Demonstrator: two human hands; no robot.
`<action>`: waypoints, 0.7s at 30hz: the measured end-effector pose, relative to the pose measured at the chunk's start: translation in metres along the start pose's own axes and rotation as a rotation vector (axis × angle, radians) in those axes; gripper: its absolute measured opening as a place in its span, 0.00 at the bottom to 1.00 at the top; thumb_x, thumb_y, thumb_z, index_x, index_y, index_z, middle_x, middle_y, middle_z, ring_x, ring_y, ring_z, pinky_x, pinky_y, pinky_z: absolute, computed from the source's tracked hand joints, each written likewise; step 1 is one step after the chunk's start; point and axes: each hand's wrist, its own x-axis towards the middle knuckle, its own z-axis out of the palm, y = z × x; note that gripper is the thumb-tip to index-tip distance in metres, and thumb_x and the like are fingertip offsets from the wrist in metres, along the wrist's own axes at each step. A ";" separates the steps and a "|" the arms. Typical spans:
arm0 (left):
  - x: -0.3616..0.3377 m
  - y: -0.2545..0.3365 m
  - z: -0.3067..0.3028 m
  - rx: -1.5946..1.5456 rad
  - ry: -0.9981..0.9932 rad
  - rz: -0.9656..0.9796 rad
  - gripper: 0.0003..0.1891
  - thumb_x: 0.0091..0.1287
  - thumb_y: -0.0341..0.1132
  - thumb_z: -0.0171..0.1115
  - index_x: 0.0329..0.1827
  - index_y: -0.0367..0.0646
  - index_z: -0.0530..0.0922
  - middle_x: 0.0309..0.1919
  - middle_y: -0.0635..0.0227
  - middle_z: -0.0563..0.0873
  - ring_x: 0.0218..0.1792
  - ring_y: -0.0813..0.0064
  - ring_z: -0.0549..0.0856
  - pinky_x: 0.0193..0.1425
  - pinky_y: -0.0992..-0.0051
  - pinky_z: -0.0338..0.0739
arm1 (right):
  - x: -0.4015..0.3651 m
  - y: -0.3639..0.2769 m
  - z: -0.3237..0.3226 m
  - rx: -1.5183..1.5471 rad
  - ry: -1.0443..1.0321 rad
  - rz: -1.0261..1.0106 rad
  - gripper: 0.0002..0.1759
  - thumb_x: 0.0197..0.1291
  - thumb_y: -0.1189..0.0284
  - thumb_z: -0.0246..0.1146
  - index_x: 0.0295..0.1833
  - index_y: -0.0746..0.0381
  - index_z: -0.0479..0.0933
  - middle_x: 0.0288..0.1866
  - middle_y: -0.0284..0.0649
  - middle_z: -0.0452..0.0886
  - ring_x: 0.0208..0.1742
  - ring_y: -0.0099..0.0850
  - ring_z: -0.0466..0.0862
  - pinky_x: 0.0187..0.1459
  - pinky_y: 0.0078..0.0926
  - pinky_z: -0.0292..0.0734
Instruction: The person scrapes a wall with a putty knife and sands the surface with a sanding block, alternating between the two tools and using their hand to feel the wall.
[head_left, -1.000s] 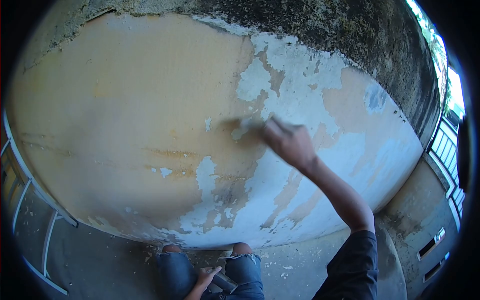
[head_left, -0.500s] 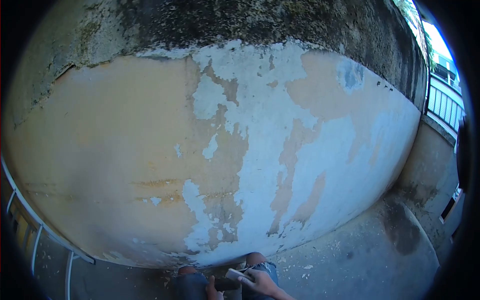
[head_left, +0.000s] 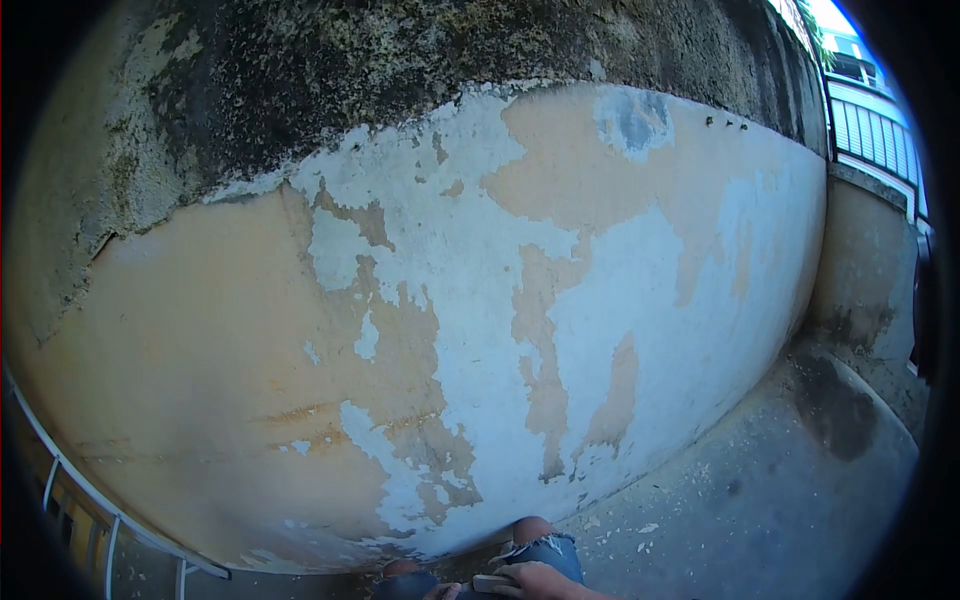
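Note:
Both hands are at the very bottom of the head view, close together in front of my knees. My right hand (head_left: 542, 581) is closed around a small pale, flat, block-like thing (head_left: 495, 584); its exact kind does not show. Just left of it, my left hand (head_left: 443, 592) is mostly cut off by the frame edge, its visible fingers curled. In the earlier frame it grips a dark oblong thing, now largely out of sight. Ahead stands a wall (head_left: 480, 330) with peeling pale blue paint and bare beige patches.
Dark, rough, stained plaster (head_left: 420, 60) covers the wall's upper part. A white metal railing (head_left: 75, 480) is at lower left. Paint flakes lie on the concrete floor (head_left: 700, 510). On the right are a low side wall (head_left: 865, 245) and a metal fence (head_left: 875, 135).
The view has tilted and turned to the right, so the wall appears shifted left. My hands sit lower in the frame, and the dark thing in my left hand has mostly dropped from view.

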 end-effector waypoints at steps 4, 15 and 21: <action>-0.041 0.069 0.018 0.076 0.109 -0.177 0.20 0.66 0.42 0.73 0.58 0.45 0.81 0.53 0.62 0.85 0.58 0.65 0.79 0.61 0.58 0.75 | 0.003 0.009 0.006 -0.074 -0.072 0.001 0.24 0.68 0.52 0.62 0.51 0.63 0.84 0.48 0.56 0.85 0.49 0.55 0.84 0.50 0.49 0.79; 0.012 -0.046 -0.006 -0.443 0.030 -0.386 0.19 0.70 0.52 0.65 0.54 0.49 0.80 0.32 0.69 0.85 0.30 0.70 0.87 0.25 0.72 0.82 | -0.002 -0.001 0.020 0.000 0.049 0.091 0.23 0.66 0.53 0.64 0.54 0.61 0.83 0.46 0.52 0.86 0.49 0.53 0.85 0.50 0.48 0.79; 0.004 -0.032 -0.004 -0.785 -0.353 -0.404 0.16 0.71 0.48 0.59 0.51 0.45 0.81 0.39 0.68 0.88 0.35 0.67 0.87 0.34 0.59 0.85 | -0.006 0.002 0.022 -0.031 0.091 0.082 0.22 0.66 0.53 0.64 0.51 0.60 0.81 0.43 0.53 0.85 0.46 0.55 0.84 0.48 0.50 0.78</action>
